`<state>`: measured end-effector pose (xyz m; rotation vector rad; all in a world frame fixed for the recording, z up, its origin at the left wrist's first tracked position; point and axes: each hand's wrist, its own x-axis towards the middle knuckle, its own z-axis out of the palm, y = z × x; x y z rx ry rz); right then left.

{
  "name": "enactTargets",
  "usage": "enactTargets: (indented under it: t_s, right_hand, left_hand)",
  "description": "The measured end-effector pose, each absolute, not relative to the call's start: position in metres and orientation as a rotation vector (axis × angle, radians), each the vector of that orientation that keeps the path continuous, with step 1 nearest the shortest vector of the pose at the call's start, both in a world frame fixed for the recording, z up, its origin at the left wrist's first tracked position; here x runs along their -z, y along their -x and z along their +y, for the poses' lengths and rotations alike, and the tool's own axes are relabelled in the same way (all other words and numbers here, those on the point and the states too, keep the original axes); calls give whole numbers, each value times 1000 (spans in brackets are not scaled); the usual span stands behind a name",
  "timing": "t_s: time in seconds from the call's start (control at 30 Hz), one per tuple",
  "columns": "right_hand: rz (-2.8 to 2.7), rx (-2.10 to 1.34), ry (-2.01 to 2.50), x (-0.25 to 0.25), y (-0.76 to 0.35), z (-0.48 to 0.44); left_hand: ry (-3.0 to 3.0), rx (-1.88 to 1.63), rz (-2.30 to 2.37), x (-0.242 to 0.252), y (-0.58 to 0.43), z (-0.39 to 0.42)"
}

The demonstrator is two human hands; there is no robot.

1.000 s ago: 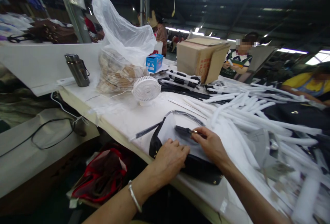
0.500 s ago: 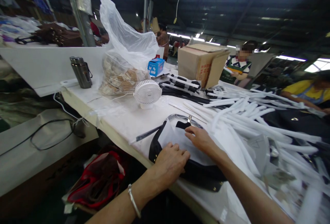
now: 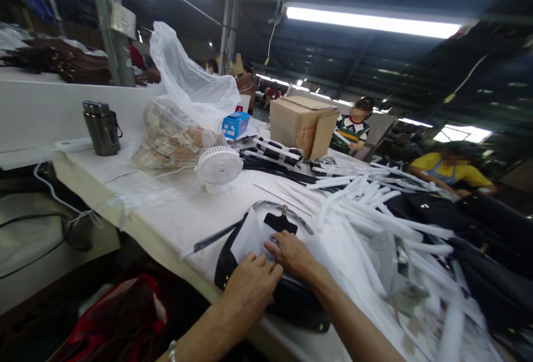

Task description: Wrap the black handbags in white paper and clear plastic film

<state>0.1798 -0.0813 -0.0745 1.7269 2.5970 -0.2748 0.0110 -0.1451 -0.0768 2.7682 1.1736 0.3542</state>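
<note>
A black handbag [image 3: 297, 303] with small gold studs lies at the table's front edge. White sheet material [image 3: 250, 234] sticks out of its opening. A black tab with a gold clasp [image 3: 284, 210] lies at the far side, beside a plastic-wrapped handle [image 3: 297, 215]. My left hand [image 3: 255, 280] is curled over the bag's near edge, holding it. Just right of it, my right hand [image 3: 291, 254] has its fingers closed at the white sheet below the tab. The fingertips of both hands are partly hidden.
White foam tubes [image 3: 366, 201] cover the table's right side. A small white fan [image 3: 219, 166], a steel flask [image 3: 101, 129], a plastic sack [image 3: 175, 134], a blue box [image 3: 235, 125] and a cardboard box [image 3: 293, 123] stand farther back. Two co-workers sit beyond.
My right hand has moved back from the clasp tab toward my left hand. The left hand stays on the bag's edge. The view has tilted up and turned right.
</note>
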Motion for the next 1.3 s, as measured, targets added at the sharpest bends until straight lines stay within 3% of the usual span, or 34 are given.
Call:
enactTargets:
  t_s: [0.13, 0.4, 0.63, 0.87, 1.03, 1.3]
  right_hand:
    - [2657, 155, -1535, 73, -179, -88]
    - [2531, 256, -1890, 67, -173, -81]
    - [2523, 404, -1846, 76, -178, -71]
    - [2492, 381, -1824, 88, -180, -68]
    - [2494, 347, -1897, 86, -178, -74]
    - [2476, 261, -2081, 81, -172, -82]
  left_hand:
    - [-2793, -396, 1180, 81, -10, -150]
    - [-2924, -445, 1216, 92, -9, -159]
    - [-2594, -488, 1139, 63, 4, -153]
    - [-2777, -107, 1006, 25, -15, -105]
    - [-2848, -130, 1272, 49, -52, -59]
    - [-2981, -222, 1201, 80, -26, -39]
